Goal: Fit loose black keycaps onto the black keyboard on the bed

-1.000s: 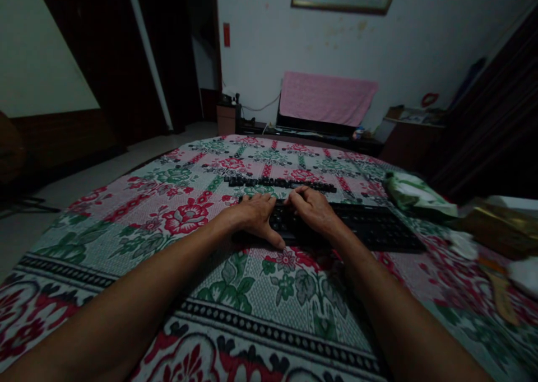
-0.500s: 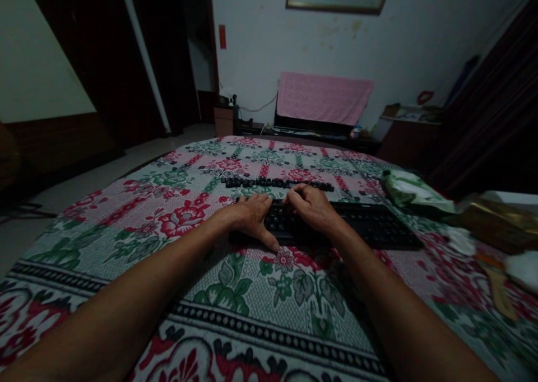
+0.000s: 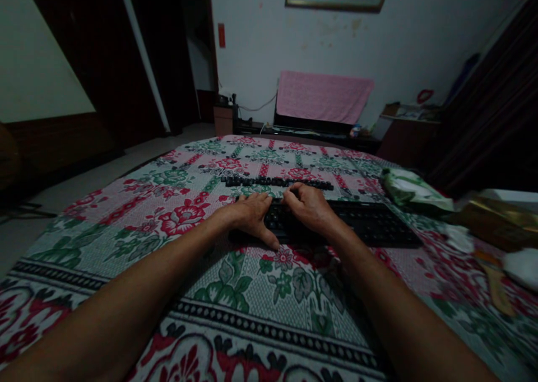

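A black keyboard (image 3: pixel 370 225) lies across a floral bedspread (image 3: pixel 180 219) in front of me. My left hand (image 3: pixel 250 214) rests over the keyboard's left end, palm down, with the thumb along its near edge. My right hand (image 3: pixel 309 208) sits just right of it on the keys, fingers curled toward the far edge; the fingertips are hidden, so I cannot tell whether they pinch anything. A row of loose black keycaps (image 3: pixel 252 181) lies on the cloth just beyond the keyboard.
A green-and-white packet (image 3: pixel 409 190) lies right of the keyboard, with a gold-coloured package (image 3: pixel 496 219) and white wads (image 3: pixel 521 267) at the far right. A pink cloth (image 3: pixel 323 96) drapes a screen by the far wall. A dark doorway stands at the left.
My right hand's fingers have curled tighter toward the keyboard's far edge. The left hand stays on the keyboard's left end. The view shifted slightly.
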`<act>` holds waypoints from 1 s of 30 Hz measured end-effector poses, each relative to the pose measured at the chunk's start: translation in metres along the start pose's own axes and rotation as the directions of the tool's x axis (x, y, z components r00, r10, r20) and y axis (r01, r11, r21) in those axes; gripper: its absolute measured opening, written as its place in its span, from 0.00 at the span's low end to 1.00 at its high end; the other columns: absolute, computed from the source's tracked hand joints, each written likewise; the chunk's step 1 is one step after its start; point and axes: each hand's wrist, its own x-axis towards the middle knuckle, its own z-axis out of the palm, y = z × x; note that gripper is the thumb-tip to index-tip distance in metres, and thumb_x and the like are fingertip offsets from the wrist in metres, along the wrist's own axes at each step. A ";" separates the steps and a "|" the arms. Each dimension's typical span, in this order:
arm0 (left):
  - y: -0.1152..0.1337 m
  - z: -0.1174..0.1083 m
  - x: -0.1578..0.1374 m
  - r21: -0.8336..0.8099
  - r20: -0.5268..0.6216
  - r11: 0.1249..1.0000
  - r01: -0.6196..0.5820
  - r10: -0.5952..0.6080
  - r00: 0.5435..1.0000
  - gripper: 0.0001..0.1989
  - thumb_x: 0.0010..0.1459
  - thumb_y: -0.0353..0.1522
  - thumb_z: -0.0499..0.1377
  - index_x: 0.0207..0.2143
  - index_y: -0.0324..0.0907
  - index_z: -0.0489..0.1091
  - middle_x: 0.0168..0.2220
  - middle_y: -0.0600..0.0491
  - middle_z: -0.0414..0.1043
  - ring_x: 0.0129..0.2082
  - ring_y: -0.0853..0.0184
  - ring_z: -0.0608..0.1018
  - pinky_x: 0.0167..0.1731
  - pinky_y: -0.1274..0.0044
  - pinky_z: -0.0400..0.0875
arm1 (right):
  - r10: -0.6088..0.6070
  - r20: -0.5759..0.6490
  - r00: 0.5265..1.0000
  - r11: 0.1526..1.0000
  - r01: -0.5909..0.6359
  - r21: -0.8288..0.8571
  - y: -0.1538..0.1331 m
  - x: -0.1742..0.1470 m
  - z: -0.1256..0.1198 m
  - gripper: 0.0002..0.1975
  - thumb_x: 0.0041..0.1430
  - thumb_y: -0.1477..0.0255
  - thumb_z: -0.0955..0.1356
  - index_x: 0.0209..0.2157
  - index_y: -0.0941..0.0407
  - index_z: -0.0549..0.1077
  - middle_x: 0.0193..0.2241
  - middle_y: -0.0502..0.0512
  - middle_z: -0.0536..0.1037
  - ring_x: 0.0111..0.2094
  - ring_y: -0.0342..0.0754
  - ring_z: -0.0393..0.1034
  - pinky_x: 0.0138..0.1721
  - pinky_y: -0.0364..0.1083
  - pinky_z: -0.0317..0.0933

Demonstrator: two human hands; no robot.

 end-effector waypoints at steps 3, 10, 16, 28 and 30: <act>-0.001 0.000 0.000 -0.004 -0.001 1.000 -0.001 0.001 1.000 0.62 0.29 0.62 0.55 0.62 0.41 0.42 0.64 0.41 0.41 0.61 0.48 0.51 0.57 0.59 0.48 | -0.019 0.009 1.000 0.999 0.020 -0.031 -0.001 0.000 0.001 0.11 0.57 0.69 0.60 0.30 0.58 0.72 0.26 0.55 0.76 0.29 0.45 0.69 0.31 0.41 0.56; 0.001 -0.001 -0.001 0.003 0.002 1.000 0.008 -0.008 1.000 0.60 0.31 0.61 0.55 0.62 0.41 0.42 0.64 0.42 0.41 0.61 0.48 0.49 0.57 0.59 0.47 | -0.086 0.056 0.995 0.994 0.089 -0.069 -0.001 -0.002 0.001 0.10 0.57 0.70 0.62 0.32 0.58 0.73 0.28 0.55 0.76 0.29 0.45 0.69 0.32 0.41 0.56; 0.000 0.000 -0.001 -0.011 0.003 1.000 0.014 -0.014 1.000 0.60 0.30 0.61 0.56 0.63 0.43 0.42 0.64 0.43 0.40 0.62 0.49 0.49 0.57 0.60 0.46 | -0.166 0.076 0.983 0.986 0.167 -0.013 0.011 0.000 0.000 0.09 0.56 0.68 0.63 0.34 0.57 0.72 0.28 0.51 0.75 0.29 0.44 0.68 0.32 0.40 0.56; 0.001 0.001 -0.002 -0.014 -0.033 1.000 -0.015 0.015 0.999 0.59 0.30 0.61 0.56 0.61 0.43 0.45 0.64 0.44 0.43 0.61 0.49 0.50 0.57 0.61 0.47 | -0.078 0.022 0.997 0.994 0.080 -0.077 -0.003 -0.001 0.015 0.09 0.55 0.73 0.61 0.35 0.59 0.69 0.27 0.55 0.75 0.28 0.45 0.67 0.31 0.41 0.55; 0.001 0.001 -0.002 -0.009 -0.030 1.000 -0.007 0.007 1.000 0.59 0.30 0.62 0.55 0.61 0.43 0.45 0.64 0.43 0.43 0.61 0.49 0.50 0.57 0.61 0.47 | -0.064 0.018 0.998 0.995 0.065 -0.070 -0.002 0.001 0.016 0.09 0.55 0.72 0.61 0.35 0.58 0.69 0.28 0.56 0.75 0.29 0.45 0.68 0.31 0.41 0.56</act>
